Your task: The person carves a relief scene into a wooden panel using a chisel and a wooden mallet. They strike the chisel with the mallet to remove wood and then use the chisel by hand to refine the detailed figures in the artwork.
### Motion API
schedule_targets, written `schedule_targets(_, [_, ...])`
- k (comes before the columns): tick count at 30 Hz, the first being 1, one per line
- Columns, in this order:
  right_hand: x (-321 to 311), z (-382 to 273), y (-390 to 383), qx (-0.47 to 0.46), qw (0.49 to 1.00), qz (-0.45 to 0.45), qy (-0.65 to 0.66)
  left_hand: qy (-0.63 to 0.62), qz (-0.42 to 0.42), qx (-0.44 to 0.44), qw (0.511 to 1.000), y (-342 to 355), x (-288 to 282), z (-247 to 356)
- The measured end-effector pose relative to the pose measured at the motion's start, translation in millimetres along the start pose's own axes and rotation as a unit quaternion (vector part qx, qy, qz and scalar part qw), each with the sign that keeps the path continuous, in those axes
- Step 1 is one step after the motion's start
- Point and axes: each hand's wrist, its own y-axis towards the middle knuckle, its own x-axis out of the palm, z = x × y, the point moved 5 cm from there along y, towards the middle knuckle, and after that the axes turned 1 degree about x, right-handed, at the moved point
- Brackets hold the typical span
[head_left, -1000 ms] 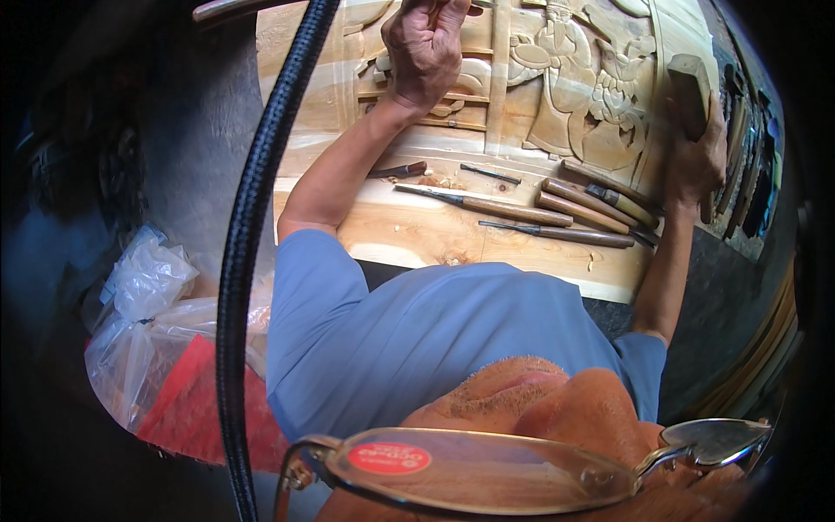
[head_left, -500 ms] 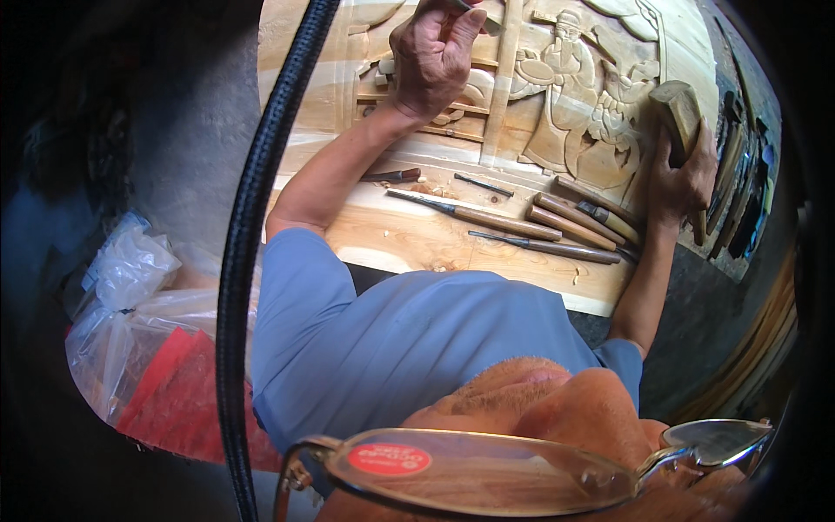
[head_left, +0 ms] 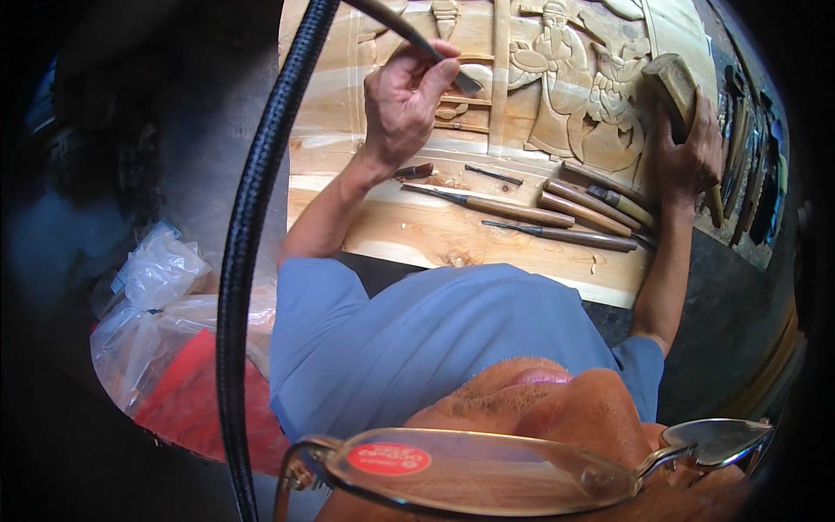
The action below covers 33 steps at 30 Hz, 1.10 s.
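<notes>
My left hand [head_left: 402,113] is closed around a chisel [head_left: 405,31], whose flat blade points down to the right above a pale carved wooden relief panel [head_left: 548,113]. The panel bears a robed figure, with framed shapes to its left. In my right hand [head_left: 693,161] is a wooden mallet [head_left: 668,76], its head raised past my fingers over the panel's right side and its handle showing below the hand. Nearer me lie a long chisel with a wooden handle [head_left: 513,210], a thinner carving tool [head_left: 565,235] and several more wooden handles [head_left: 584,215].
A short dark tool [head_left: 494,175] and wood chips lie on the wooden board [head_left: 383,228]. More tools [head_left: 752,174] are lined up at the right. A black braided cable [head_left: 246,217] crosses the view. At the left sits a clear plastic bag [head_left: 165,270] over something red.
My left hand has come lower and slightly left, so more of the chisel shows. My right hand still grips the mallet, almost in place. The view has shifted slightly.
</notes>
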Motion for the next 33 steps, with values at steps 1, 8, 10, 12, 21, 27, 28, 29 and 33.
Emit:
schedule_targets(1, [0.7,0.3,-1.2,0.001,1.0,0.002,0.0,0.018,-0.001,-0.006,1.0,-6.5,-2.6,0.4])
schedule_targets(8, [0.2,-0.2,-1.0,-0.008,1.0,0.015,0.0,0.002,-0.041,-0.144,0.989,-52.1,1.9,11.0])
schedule_targets(10, [-0.9,1.2,-1.1,-0.008,1.0,0.015,-0.009,0.049,-0.074,-0.213,0.973,-61.5,3.8,26.9])
schedule_targets(12, [-0.3,2.4,-1.3,-0.009,1.0,0.015,-0.008,0.152,-0.139,-0.152,0.967,-66.8,8.1,39.9])
schedule_targets(21, [0.4,-1.3,0.0,-0.009,1.0,0.011,-0.008,0.405,-0.289,0.089,0.863,-73.5,13.8,56.9])
schedule_targets(27, [1.1,-3.4,-2.0,0.002,0.999,-0.01,-0.031,0.492,-0.263,0.096,0.824,-65.2,-4.5,42.4])
schedule_targets(28, [4.2,6.3,-3.5,-0.016,0.999,-0.002,-0.034,0.507,-0.263,0.101,0.815,-63.3,-8.0,37.2])
schedule_targets(29, [7.8,15.8,-7.4,-0.031,0.999,0.004,-0.036,0.516,-0.257,0.096,0.812,-62.7,-11.6,33.9])
schedule_targets(33, [21.4,27.2,-8.5,-0.077,0.996,0.006,-0.043,0.533,-0.27,0.062,0.8,-68.7,-36.5,17.1])
